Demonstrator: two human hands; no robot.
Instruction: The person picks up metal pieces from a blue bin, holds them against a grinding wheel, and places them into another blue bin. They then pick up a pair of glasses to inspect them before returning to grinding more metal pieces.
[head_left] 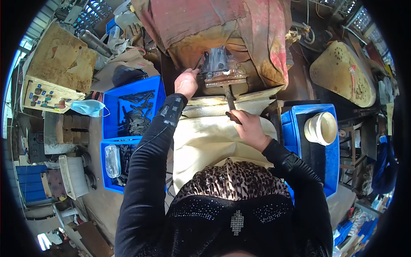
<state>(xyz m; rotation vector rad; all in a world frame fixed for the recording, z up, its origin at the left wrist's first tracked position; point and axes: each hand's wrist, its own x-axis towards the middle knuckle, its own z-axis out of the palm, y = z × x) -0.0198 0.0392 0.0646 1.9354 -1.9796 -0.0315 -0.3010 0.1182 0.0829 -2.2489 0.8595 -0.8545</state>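
In front of me is a metal fixture (219,64) with a wet-looking, greyish block on top and a rusty plate at its near side. A lever (229,98) runs from that plate toward me. My right hand (251,129) is wrapped round the lever's dark near end. At the fixture's left edge, my left hand (186,83) pinches a thin dark piece (199,63), too small to name, whose far end reaches up beside the block. A pale cloth (205,132) hangs over the near side, below the fixture.
Blue bins (160,92) with thin dark parts stand to my left, one also holding a clear plastic box (112,160). On my right, a blue crate (332,171) carries a white bucket (323,128). A control box (45,96) with buttons, a face mask (87,108) hanging by it, sits far left. Stained red cloth (201,19) drapes behind the fixture.
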